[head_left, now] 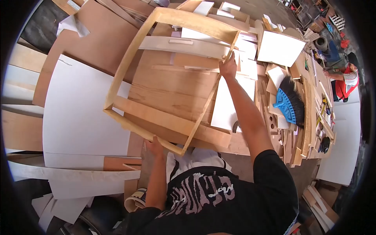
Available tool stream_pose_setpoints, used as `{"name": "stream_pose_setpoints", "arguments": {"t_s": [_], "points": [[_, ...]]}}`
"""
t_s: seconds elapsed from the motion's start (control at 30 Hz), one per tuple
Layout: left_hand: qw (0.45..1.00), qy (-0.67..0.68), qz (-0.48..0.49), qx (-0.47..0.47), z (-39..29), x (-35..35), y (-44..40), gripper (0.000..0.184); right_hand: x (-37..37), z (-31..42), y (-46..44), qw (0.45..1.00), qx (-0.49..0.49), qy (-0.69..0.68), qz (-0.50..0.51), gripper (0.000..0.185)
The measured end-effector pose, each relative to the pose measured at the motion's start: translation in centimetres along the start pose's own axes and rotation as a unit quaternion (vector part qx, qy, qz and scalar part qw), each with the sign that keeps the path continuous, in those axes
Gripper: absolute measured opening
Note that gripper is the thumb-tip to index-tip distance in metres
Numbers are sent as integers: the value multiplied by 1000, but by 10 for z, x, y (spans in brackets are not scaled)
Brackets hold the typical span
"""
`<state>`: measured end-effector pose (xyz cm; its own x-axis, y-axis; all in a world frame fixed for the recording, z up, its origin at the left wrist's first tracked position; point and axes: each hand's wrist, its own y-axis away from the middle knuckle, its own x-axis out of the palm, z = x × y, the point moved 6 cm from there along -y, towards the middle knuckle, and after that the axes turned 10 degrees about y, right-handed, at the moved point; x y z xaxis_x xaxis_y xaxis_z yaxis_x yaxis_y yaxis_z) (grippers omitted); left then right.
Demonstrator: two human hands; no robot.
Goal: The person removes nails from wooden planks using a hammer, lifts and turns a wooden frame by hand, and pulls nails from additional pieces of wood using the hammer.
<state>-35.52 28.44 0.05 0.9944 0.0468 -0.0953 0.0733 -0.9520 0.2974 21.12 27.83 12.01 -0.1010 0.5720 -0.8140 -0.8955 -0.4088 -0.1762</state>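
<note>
A rectangular wooden frame of pale boards is held up in both hands, tilted over the workbench. My left hand grips its near edge from below, with the fingers mostly hidden behind the board. My right hand is closed around the right side of the frame, towards the far corner. Through the frame's opening show a plywood sheet and a pale wooden strip. A loose plank lies beneath the near part of the frame.
A blue brush head with dark bristles lies on the bench at right, among offcuts and a white panel. Large white sheets lean at left. Another person in a red vest is at the far right.
</note>
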Motion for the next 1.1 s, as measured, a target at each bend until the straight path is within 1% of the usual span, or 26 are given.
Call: {"name": "stream_pose_setpoints", "arguments": {"t_s": [0.03,0.07,0.1,0.13,0.17,0.2,0.23,0.3,0.33,0.4,0.43,0.5,0.53,0.6,0.63,0.7,0.73,0.8,0.87,0.93,1.0,1.07,1.1], "points": [[1000,3,-1,3,-5,9,2,60,4,-1,0,1000,11,-1,12,84],[997,56,-48,-4,-6,14,6,52,4,-1,-3,1000,8,-2,10,84],[989,108,-96,-12,-2,14,9,44,7,-3,-3,998,39,12,39,81],[989,109,-98,-10,-3,16,7,44,11,-5,-1,995,70,25,69,79],[982,155,-104,-17,-1,18,4,45,11,-5,-1,993,70,37,85,75],[973,201,-109,-26,1,18,2,46,13,-5,0,993,70,36,86,75],[973,201,-109,-25,2,17,1,46,14,-5,1,993,75,31,81,75],[982,120,-138,-51,2,12,1,43,12,-4,0,994,76,25,75,75],[982,121,-138,-47,-2,12,1,43,10,-1,3,994,71,24,75,74],[976,94,-193,-48,-9,4,7,34,4,3,9,995,70,22,74,73],[976,93,-193,-50,-12,1,9,34,-1,6,14,995,80,24,62,71],[976,0,-192,-99,-10,-13,11,35,-11,6,26,994,90,28,52,69],[976,-1,-193,-100,-6,-20,10,35,-15,6,34,996,83,12,40,68],[983,54,-162,68,-24,-28,8,37,-23,8,47,997,75,-4,29,67],[983,52,-164,65,-28,-36,6,37,-28,6,56,996,83,-25,23,67],[976,-19,-190,103,-51,-59,1,35,-42,7,78,993,101,-66,19,68],[976,-19,-190,104,-57,-73,-6,35,-47,8,93,992,102,-67,19,68],[981,-75,-152,98,-76,-91,-28,31,-63,10,121,981,112,-157,-28,70],[983,-66,-137,104,-103,-99,-36,30,-52,-10,148,977,104,-168,-79,72],[984,-57,-123,114,-116,-106,-52,29,-71,-2,182,961,181,-200,-64,61],[984,-38,-74,159,-120,-110,-73,26,-76,-7,209,959,202,-189,-67,61],[984,-51,-57,160,-123,-108,-95,26,-79,-14,231,953,234,-175,-77,61],[984,-65,-46,159,-126,-106,-108,25,-79,-14,241,947,236,-206,-75,63]]}}
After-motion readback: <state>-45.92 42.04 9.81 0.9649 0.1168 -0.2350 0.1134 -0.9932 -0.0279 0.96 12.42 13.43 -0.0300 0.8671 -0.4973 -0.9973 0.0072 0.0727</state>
